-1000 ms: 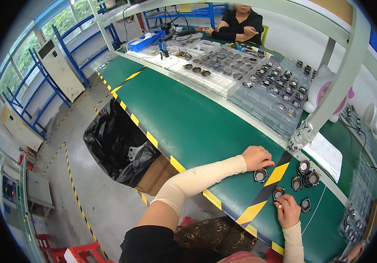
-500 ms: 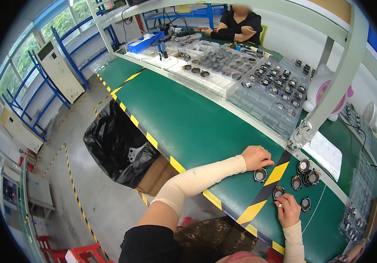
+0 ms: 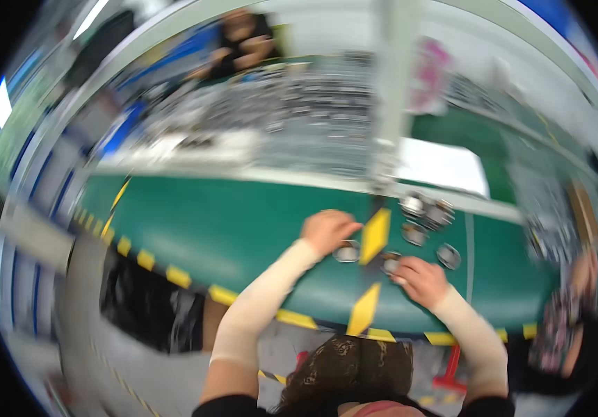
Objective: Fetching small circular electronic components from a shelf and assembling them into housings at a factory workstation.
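Resting on desk (image 3: 208, 229), left hand (image 3: 327, 229) curled, touching round part (image 3: 346, 251) at 5 o'clock; right hand (image 3: 421, 278) fingers over another part (image 3: 391, 264), grip unclear.

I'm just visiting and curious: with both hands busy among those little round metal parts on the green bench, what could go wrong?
The left hand and right hand each rest on a small round part, possibly near enough to knock one loose. Other round parts lie unboxed nearby; a sweeping sleeve might scatter them. The picture is blurred, so grips are unclear.
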`<action>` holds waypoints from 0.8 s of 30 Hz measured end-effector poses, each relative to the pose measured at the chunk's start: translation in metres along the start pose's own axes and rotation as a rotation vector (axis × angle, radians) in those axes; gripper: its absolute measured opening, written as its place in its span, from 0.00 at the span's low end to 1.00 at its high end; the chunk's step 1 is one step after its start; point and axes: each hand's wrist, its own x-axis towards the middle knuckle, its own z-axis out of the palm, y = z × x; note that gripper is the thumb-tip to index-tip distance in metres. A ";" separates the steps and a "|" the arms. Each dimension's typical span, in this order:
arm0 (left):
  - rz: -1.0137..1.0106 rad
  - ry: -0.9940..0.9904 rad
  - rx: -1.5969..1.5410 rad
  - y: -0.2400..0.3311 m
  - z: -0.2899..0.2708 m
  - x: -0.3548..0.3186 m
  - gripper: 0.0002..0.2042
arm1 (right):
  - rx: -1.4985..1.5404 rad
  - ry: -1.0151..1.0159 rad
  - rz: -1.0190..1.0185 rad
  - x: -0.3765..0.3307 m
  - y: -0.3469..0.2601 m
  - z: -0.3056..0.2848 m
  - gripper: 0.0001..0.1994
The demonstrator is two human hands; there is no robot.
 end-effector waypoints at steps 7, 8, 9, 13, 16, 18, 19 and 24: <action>-0.016 0.007 -0.019 0.008 -0.002 0.005 0.08 | 0.101 0.018 -0.025 -0.007 0.010 -0.002 0.06; -0.051 -0.012 -0.012 0.011 -0.001 0.007 0.08 | 0.088 0.025 -0.013 -0.012 0.010 -0.006 0.06; -0.050 -0.006 -0.025 0.014 -0.001 0.005 0.09 | 0.083 0.020 -0.003 -0.015 0.008 -0.006 0.06; 0.042 0.036 -0.021 0.019 0.002 0.007 0.10 | 0.045 0.008 0.003 -0.018 0.006 -0.006 0.06; 0.035 0.013 0.012 0.016 -0.001 0.004 0.09 | 0.045 -0.007 0.034 -0.016 0.001 -0.004 0.06; 0.014 0.011 0.003 0.015 -0.007 0.001 0.09 | 0.065 -0.013 -0.005 -0.011 0.001 -0.003 0.06; 0.015 0.013 0.003 0.012 -0.006 0.001 0.09 | 0.066 -0.013 -0.005 -0.008 0.000 -0.004 0.06; 0.014 0.007 -0.004 0.014 -0.002 0.006 0.11 | 0.074 -0.024 0.022 -0.008 0.003 -0.009 0.06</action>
